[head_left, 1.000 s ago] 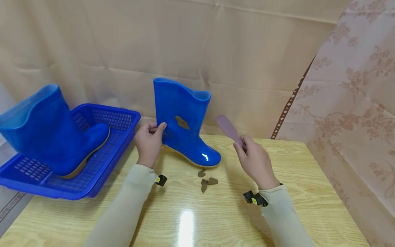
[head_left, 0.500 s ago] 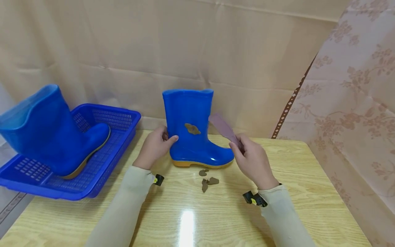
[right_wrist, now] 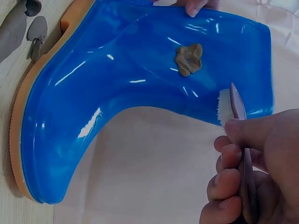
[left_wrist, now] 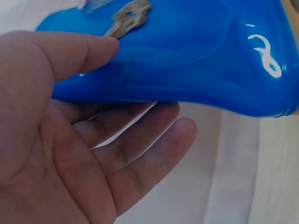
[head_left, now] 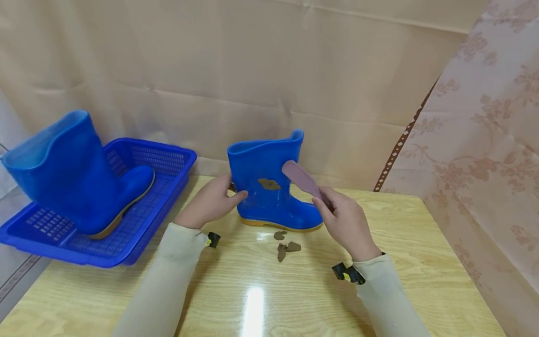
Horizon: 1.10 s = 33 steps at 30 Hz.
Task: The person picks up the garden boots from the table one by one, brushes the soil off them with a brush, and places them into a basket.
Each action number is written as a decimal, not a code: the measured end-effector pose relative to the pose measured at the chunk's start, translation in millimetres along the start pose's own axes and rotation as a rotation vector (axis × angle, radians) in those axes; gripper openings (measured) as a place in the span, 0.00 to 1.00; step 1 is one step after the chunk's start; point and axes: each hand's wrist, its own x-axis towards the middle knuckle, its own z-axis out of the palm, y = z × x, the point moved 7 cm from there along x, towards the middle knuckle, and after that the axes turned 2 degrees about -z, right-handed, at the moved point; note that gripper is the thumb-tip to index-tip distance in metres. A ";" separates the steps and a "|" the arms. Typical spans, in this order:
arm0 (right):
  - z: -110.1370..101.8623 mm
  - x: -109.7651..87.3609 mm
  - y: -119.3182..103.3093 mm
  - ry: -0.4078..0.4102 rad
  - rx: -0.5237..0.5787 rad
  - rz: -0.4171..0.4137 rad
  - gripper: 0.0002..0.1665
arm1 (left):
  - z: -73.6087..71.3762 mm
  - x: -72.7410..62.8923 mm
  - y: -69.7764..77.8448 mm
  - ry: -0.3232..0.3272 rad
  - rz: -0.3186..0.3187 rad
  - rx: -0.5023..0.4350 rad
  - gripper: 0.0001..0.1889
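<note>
A blue rain boot [head_left: 265,206] with a yellow sole stands on the table, toe to the right. Stuck to its shaft is a lump of brown clay-like dirt [right_wrist: 188,59]. My left hand [head_left: 212,200] holds the boot by the back of the shaft, thumb on the near face and fingers behind it. In my right hand [head_left: 347,222] is a purple-handled brush [head_left: 301,179], gripped by its handle. The right wrist view shows its white bristles [right_wrist: 224,107] turned toward the upper shaft, close to the boot's front edge.
Several brown flakes [head_left: 290,246] lie on the wooden table [head_left: 236,285] in front of the boot. A blue plastic basket [head_left: 177,173] at the left holds a second blue boot [head_left: 80,182]. A beige curtain [head_left: 189,70] hangs behind.
The boot has turned and shifted right and nearer, its top tilting and its toe swinging right. My left hand has moved with it. The brush now overlaps the shaft.
</note>
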 end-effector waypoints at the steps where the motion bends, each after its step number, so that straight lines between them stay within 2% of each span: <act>1: 0.0 -0.1 0.0 0.001 -0.002 0.000 0.14 | -2.9 -1.2 1.2 0.012 0.004 0.000 0.27; 8: 2.2 -1.3 -1.7 -0.004 -0.018 -0.013 0.12 | -13.4 -2.6 5.9 0.098 0.042 -0.060 0.23; 13: 5.0 -2.2 -4.1 -0.024 -0.016 -0.019 0.15 | -14.7 -2.9 5.5 0.144 0.002 -0.047 0.23; 18: 3.4 -1.6 -2.4 -0.002 -0.019 -0.005 0.15 | -14.0 -4.6 11.2 0.191 -0.026 -0.065 0.20; 24: 2.0 -0.8 1.7 0.017 -0.027 0.026 0.13 | -7.1 -3.9 19.4 0.164 0.001 -0.077 0.21; 33: 8.2 -1.3 2.3 -0.034 -0.014 0.028 0.14 | -6.4 -2.1 16.0 0.132 0.004 -0.015 0.23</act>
